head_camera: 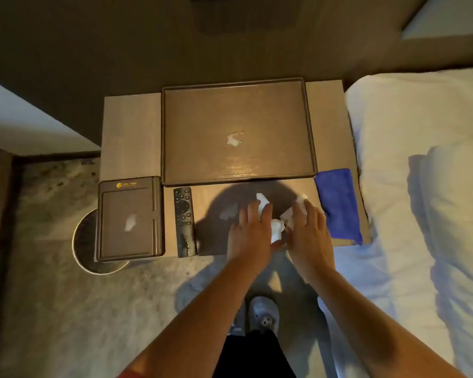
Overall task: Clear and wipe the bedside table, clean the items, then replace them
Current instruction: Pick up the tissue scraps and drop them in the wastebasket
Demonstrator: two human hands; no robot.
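Two hands, both at the near edge of the table [131, 132]. Left hand [250, 227]: fingers straight, laid flat on crumpled tissue [277, 230]. Right hand [307, 230]: fingers spread, pressing the same litter from the right. As far as we can see, neither hand has closed round it.

Tissue: several white wads between and under the hands, on the near strip of table in front of the tray [310, 132]. One scrap [234, 139] lies mid-tray; another [130, 222] on the small tray [115, 203], near left.

Other stock: remote [185, 222], just right of the small tray; blue cloth [337, 203], near right, just beside the tray's corner; bin [84, 241] on the floor, partly under the near-left corner.

Step in hand, as we judge it: gathering litter before wiping. We would rake the wads together, curl the fingers round the whole clump and lift, not sweep. The two stray scraps need separate pick-ups.

Edges and room: the near edge runs under the wrists, so a pull toward us would drop tissue on the carpet. Cloth crowds the right and remote the left, leaving the strip between as working room. The bin stands well left, so we would carry high over remote and small tray. Bed [407, 132] flanks the right.
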